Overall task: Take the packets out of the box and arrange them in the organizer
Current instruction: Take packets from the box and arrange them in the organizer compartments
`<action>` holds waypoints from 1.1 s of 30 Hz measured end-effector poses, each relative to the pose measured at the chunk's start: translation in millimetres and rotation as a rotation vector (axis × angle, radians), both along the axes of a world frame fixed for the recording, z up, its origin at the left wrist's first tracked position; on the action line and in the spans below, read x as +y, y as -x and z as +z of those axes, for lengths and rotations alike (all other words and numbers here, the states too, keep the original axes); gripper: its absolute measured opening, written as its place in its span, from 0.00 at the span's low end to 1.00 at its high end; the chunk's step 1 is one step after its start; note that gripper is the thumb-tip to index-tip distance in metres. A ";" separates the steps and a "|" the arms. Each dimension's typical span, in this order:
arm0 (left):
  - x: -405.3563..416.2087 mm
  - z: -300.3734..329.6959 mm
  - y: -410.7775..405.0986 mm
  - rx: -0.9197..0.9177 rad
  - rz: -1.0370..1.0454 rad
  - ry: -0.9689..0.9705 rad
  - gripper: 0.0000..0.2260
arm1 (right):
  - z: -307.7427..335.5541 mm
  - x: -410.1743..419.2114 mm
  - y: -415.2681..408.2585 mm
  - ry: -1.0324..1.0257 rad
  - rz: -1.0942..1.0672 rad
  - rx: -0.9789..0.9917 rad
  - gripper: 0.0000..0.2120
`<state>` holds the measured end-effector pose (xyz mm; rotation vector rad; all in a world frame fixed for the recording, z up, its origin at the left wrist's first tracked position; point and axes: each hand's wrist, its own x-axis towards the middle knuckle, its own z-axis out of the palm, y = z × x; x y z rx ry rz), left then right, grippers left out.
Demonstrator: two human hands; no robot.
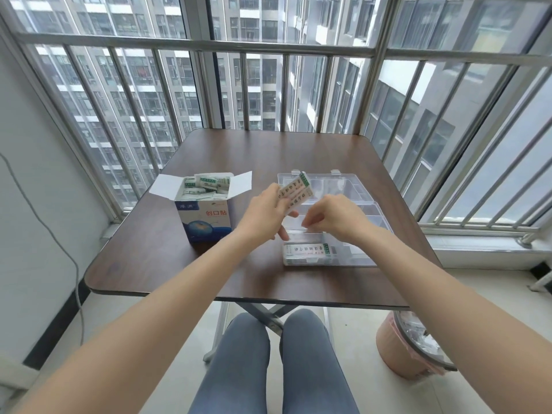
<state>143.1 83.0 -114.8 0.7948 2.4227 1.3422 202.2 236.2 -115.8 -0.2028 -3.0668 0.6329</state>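
I see a brown folding table carrying a clear plastic organizer with its lid raised, and to its left an open blue-and-white box full of packets. One stack of packets lies in the organizer's near-left compartment. My left hand grips several packets above the organizer. My right hand curls downward over a compartment; I cannot tell whether it holds anything.

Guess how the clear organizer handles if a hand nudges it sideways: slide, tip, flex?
The clear organizer looks thin-walled plastic, so probably light and a bit flexible. It sits low and flat on the smooth table, so it would likely slide rather than tip. Its raised lid could wobble. The few packets inside add little weight.
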 end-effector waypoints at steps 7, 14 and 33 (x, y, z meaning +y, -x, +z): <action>-13.7 6.3 -9.1 -0.078 -0.014 -0.187 0.09 | 32.9 5.6 -25.1 0.873 -0.153 0.153 0.13; -11.7 13.7 -10.9 -0.048 -0.087 -0.186 0.07 | 39.3 -3.9 -27.3 0.890 -0.209 0.223 0.05; -9.7 13.3 -3.7 0.030 0.044 -0.134 0.07 | 34.3 -0.8 -26.8 0.998 -0.267 0.188 0.04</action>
